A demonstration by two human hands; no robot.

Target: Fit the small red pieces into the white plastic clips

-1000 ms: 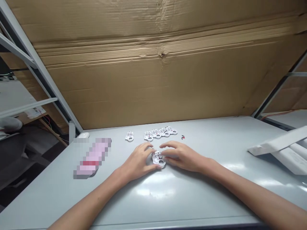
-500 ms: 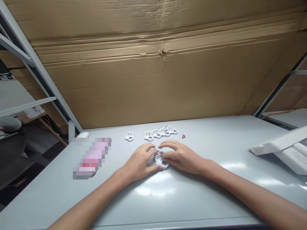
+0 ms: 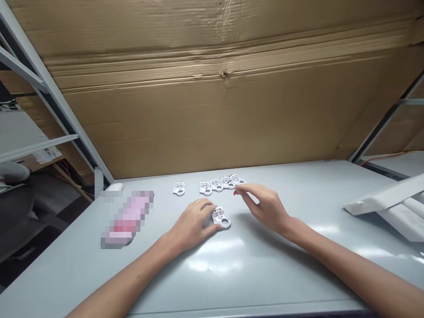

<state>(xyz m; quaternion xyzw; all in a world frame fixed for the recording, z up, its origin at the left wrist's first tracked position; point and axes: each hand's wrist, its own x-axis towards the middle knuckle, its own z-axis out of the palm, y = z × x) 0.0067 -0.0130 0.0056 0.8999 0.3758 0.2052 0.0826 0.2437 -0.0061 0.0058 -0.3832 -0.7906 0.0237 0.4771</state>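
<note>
A white plastic part with a round hole lies on the table. My left hand grips it at its left side, thumb at the near edge and fingers at the far edge. My right hand is raised to the right of that part, thumb and forefinger pinched on a small red piece; its exact kind is too small to tell. Just beyond my right fingertips lies a row of several similar white parts, the rightmost partly covered by the hand. One more such part sits apart to the left.
A blurred pink and red item lies at the table's left, with a white mouse-like object behind it. White foam-like pieces stick in from the right. Cardboard walls off the back of the grey table.
My right hand has left the white part and moved right and up, and now pinches the small red piece. The red and black bits no longer show on the table. My left hand stays put.
</note>
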